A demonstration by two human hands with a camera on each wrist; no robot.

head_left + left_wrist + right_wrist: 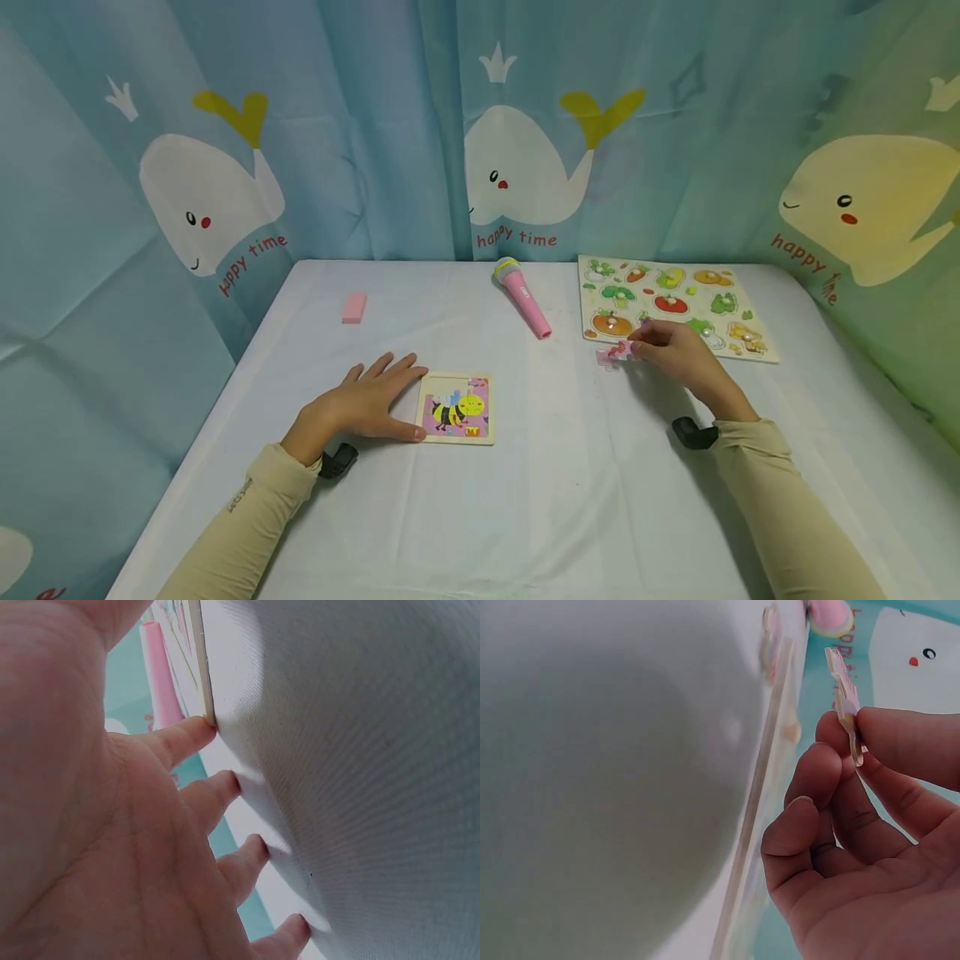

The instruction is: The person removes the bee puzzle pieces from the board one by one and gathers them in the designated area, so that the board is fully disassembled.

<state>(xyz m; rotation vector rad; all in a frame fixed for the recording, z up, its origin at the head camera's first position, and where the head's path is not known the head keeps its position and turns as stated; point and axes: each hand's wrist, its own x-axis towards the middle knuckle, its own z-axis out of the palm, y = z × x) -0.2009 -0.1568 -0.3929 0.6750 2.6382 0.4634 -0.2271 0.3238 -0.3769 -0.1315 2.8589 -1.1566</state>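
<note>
My left hand [369, 403] lies spread on the table, thumb and index finger at the left edge of a square wooden bee puzzle [454, 408]. In the left wrist view its fingertips [201, 729] come down at the puzzle's edge and on the cloth. My right hand [678, 360] pinches a small flat pink puzzle piece [844, 694] between thumb and fingers, held on edge. Another small pinkish piece [771, 643] lies on the cloth just beyond it. Right beside this hand is the near edge of the vegetable peg board [671, 305].
A pink toy microphone [528, 305] with a grey and yellow head lies at the back middle. To the far left sits a small pink block [354, 307]. Whale-printed curtains [405, 133] close off the back and sides of the white-covered table [525, 517].
</note>
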